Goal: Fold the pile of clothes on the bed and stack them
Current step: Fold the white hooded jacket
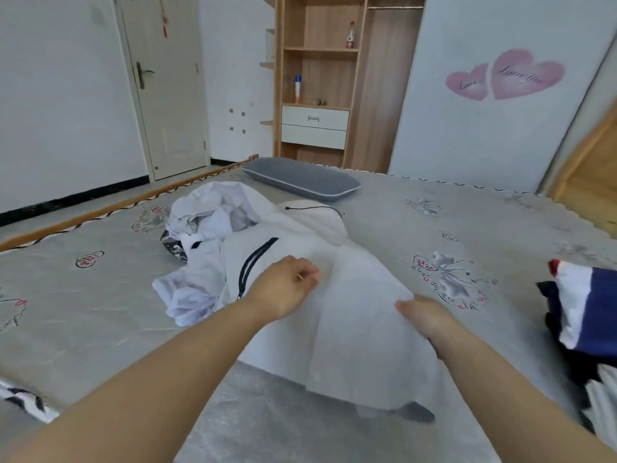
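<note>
A white hooded garment (354, 329) with a black zipper lies spread on the grey printed bed (83, 312), its hood pointing toward the far side. My left hand (283, 285) pinches the cloth near the zipper at the garment's middle. My right hand (424, 315) grips its right edge, with the fingers tucked under the fabric. Behind the garment sits a rumpled pile of white clothes (207, 215) over a dark patterned piece. A navy, white and red stack of clothes (587, 312) lies at the right edge of the bed.
A grey pillow (300, 178) lies at the far side of the bed. Beyond it stand a wooden shelf unit (317, 78) with drawers, a white door (167, 85) and a wall with pink heart stickers. A black-and-white cloth (23, 399) shows at the lower left.
</note>
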